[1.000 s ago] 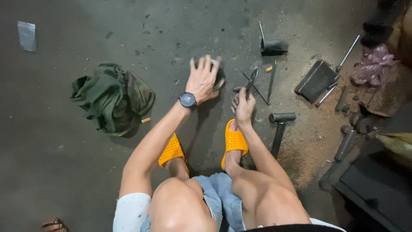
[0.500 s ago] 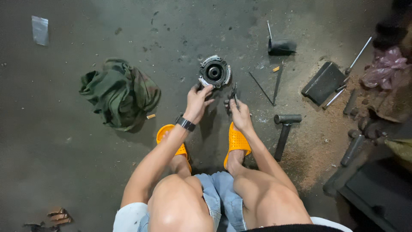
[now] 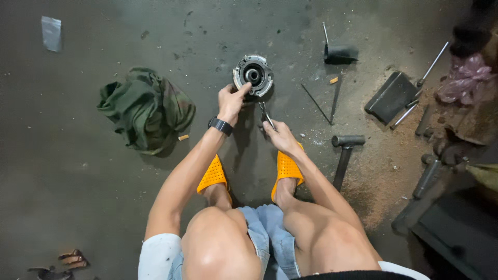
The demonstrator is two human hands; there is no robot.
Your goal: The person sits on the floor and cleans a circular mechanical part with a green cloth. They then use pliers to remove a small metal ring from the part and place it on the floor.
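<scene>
**Round metal hub held at its rim on the floor**

Head view: a round metal hub (image 3: 252,75), grey with a dark central bore ringed by concentric steps, is seen lying on the concrete floor (image 3: 104,207) ahead of the orange slippers (image 3: 212,175). Its lower-left rim is gripped by the fingers of the left hand (image 3: 230,101). A thin metal tool (image 3: 266,114) is clasped in the closed right hand (image 3: 280,136). Compared with half a second ago, little is changed: the same hold on the hub is kept, and the hammer (image 3: 345,153) is unmoved.
</scene>
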